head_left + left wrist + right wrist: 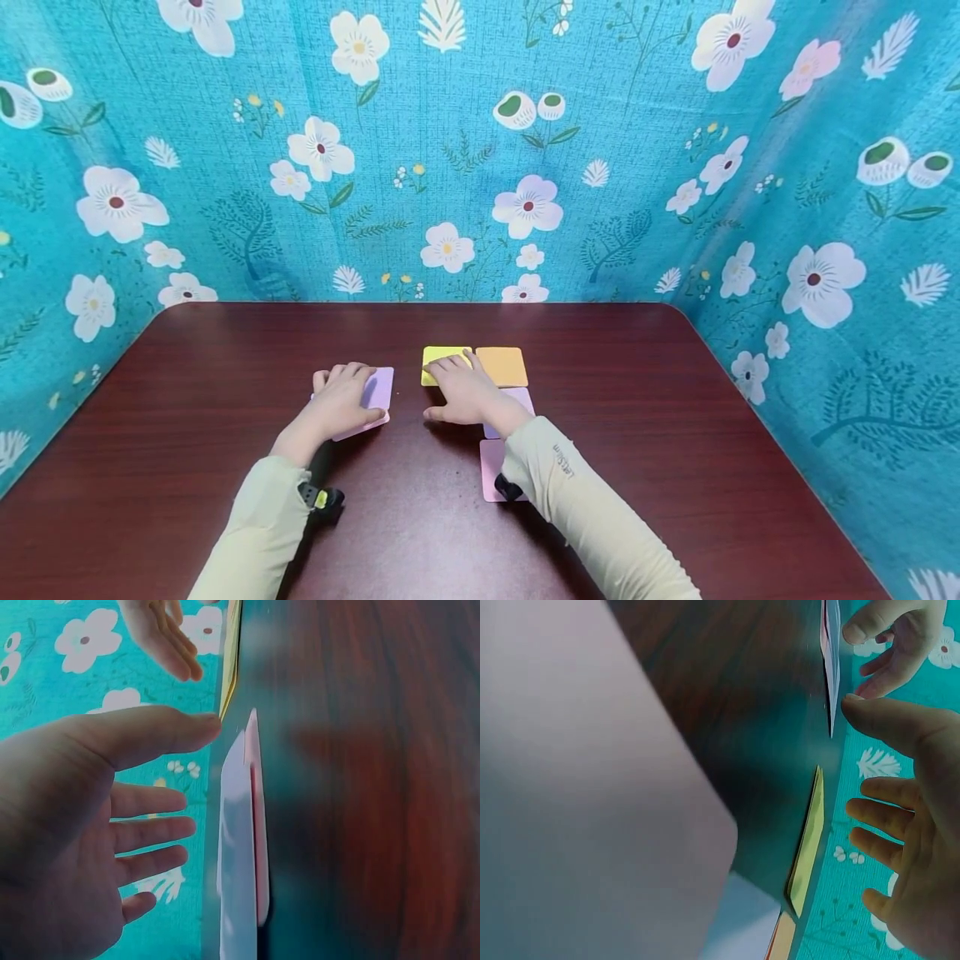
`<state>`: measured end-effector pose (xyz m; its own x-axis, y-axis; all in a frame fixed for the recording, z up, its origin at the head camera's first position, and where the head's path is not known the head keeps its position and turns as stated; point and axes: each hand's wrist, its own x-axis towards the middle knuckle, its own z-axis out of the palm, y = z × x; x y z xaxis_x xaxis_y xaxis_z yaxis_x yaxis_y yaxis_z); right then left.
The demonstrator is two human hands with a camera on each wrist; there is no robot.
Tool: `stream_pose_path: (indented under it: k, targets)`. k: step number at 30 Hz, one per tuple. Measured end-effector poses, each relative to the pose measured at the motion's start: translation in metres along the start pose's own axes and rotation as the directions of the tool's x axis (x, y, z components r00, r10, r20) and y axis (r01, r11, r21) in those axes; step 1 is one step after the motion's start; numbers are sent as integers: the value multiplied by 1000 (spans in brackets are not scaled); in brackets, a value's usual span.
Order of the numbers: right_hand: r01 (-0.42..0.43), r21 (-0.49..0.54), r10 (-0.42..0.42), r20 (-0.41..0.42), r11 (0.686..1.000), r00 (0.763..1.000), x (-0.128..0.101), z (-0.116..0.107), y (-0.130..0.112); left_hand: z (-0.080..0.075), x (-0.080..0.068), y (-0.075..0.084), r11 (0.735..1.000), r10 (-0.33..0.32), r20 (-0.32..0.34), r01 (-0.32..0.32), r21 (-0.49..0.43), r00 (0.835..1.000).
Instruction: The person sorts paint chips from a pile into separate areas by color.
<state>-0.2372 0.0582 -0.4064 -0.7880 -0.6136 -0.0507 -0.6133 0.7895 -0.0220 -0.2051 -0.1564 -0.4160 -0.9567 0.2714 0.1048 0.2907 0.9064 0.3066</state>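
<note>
My left hand [337, 406] hovers over a small stack at left, a purple card [382, 385] on top and a pink card [362, 431] showing beneath. In the left wrist view its fingers are spread and apart from the purple card [238, 847]. To the right, my right hand [468, 393] is over the lower part of a yellow card [437, 355], its fingers extended. The right wrist view shows a gap between those fingers and the yellow card [807, 847]. Neither hand holds anything.
An orange card [502, 367] lies right of the yellow one. Below it are another purple card [522, 402] and a pink card [491, 467], partly covered by my right arm. The dark wooden table [645, 433] meets a blue floral curtain [420, 150] behind and at the sides.
</note>
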Motion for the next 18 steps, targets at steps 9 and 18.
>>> stream_pose_path:
  k: [9, 18]
  targets:
    - [27, 1, -27, 2, 1000, 1000, 4, 3, -16, -4, -12, -16, 999, -32, 6, 32, 33, 999]
    - [52, 27, -52, -8, 998, 999, 10, 7, -28, -8, -27, -28, 996, -85, 37, 84, 36, 996]
